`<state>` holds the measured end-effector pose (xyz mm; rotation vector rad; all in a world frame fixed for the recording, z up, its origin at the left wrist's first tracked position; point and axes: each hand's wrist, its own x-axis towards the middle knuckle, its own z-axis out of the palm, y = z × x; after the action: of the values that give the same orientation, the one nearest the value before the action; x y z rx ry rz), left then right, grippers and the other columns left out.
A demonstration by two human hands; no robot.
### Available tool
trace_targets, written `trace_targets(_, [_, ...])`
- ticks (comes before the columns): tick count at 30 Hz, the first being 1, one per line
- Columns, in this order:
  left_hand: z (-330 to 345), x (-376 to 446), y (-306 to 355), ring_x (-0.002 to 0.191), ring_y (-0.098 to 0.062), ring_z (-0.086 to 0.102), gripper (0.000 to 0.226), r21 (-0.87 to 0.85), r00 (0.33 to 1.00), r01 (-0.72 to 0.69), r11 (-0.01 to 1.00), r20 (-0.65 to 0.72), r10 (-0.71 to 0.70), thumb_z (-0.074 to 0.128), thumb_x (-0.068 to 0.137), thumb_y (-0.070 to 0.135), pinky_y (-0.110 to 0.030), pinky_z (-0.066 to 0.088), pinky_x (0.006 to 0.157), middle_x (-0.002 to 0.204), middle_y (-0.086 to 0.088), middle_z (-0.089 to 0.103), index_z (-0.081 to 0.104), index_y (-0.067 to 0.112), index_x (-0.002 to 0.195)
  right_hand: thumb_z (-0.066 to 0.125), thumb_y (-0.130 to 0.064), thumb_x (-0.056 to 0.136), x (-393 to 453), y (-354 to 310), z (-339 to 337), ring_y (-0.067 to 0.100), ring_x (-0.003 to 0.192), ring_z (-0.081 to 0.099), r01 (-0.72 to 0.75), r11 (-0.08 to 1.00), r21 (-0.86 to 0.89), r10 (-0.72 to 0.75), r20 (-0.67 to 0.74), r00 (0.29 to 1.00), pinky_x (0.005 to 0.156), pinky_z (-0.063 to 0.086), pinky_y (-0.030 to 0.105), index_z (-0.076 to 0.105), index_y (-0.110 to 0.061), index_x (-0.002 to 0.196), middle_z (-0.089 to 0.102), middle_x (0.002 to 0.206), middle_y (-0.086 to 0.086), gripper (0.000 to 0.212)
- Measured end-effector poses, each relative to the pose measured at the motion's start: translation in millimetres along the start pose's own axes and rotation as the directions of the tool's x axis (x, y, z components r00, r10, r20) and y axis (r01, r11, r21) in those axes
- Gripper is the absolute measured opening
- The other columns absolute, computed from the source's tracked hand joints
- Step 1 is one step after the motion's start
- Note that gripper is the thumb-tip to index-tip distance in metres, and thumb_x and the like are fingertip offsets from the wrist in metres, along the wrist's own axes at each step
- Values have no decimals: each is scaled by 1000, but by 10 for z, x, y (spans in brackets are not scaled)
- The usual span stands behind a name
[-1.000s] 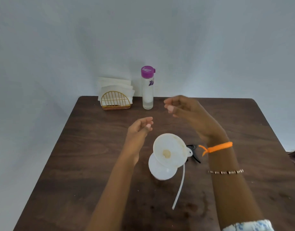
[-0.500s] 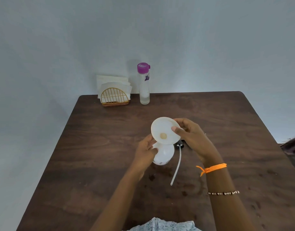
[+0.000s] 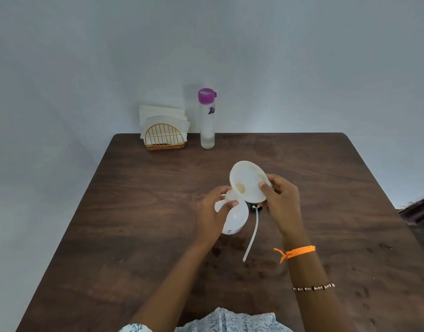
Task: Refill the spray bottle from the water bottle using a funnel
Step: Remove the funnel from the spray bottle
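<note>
A white funnel sits tilted in the neck of the white spray bottle at the middle of the table. My left hand grips the bottle by its neck. My right hand pinches the funnel's right rim, thumb inside the bowl. The sprayer head, black with a long white dip tube, lies on the table just right of the bottle. The clear water bottle with a purple cap stands at the far edge, away from both hands.
A gold wire napkin holder with white napkins stands left of the water bottle at the back of the dark wooden table. A pale wall rises right behind it. Dark spots mark the wood near the front.
Both hands came down from mid-air onto the bottle and funnel. The funnel now leans further to the right than half a second ago.
</note>
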<state>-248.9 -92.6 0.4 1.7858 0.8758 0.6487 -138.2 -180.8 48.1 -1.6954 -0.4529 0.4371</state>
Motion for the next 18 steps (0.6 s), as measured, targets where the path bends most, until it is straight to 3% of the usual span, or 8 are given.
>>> trace_targets(5, [8, 25, -13, 102, -10, 59, 25, -15, 1000, -12, 1000, 11, 12, 68, 82, 20, -10, 40, 74, 109, 10, 66, 63, 27, 105, 51, 0, 89, -6, -59, -99, 5, 52, 57, -122, 961, 248, 114, 43, 992, 45, 45, 17, 66, -5, 97, 66, 79, 4, 18])
trace_targets(9, [14, 43, -39, 103, -11, 59, 27, -12, 1000, -5, 1000, 22, 5, 68, 83, 20, -12, 41, 77, 113, 7, 66, 63, 23, 109, 51, -1, 89, -7, -19, -119, 9, 56, 53, -217, 905, 366, 187, 115, 976, 50, 46, 16, 67, -9, 93, 66, 79, 4, 19])
trace_targets(14, [14, 51, -63, 102, -9, 60, 25, -32, 999, -24, 999, 23, 25, 68, 81, 18, -13, 42, 78, 108, 11, 66, 64, 25, 105, 52, -2, 89, -21, 74, -89, 13, 67, 57, -183, 952, 245, 168, 81, 982, 55, 49, 22, 67, -11, 94, 68, 88, 7, 18])
trace_targets(18, [24, 64, -79, 103, -10, 59, 28, -4, 1000, -15, 1000, 19, 15, 68, 82, 20, -11, 41, 77, 113, 7, 66, 63, 22, 109, 51, -3, 90, -8, 49, -101, 9, 61, 58, -208, 918, 338, 179, 117, 977, 53, 48, 18, 67, -13, 91, 68, 81, 3, 20])
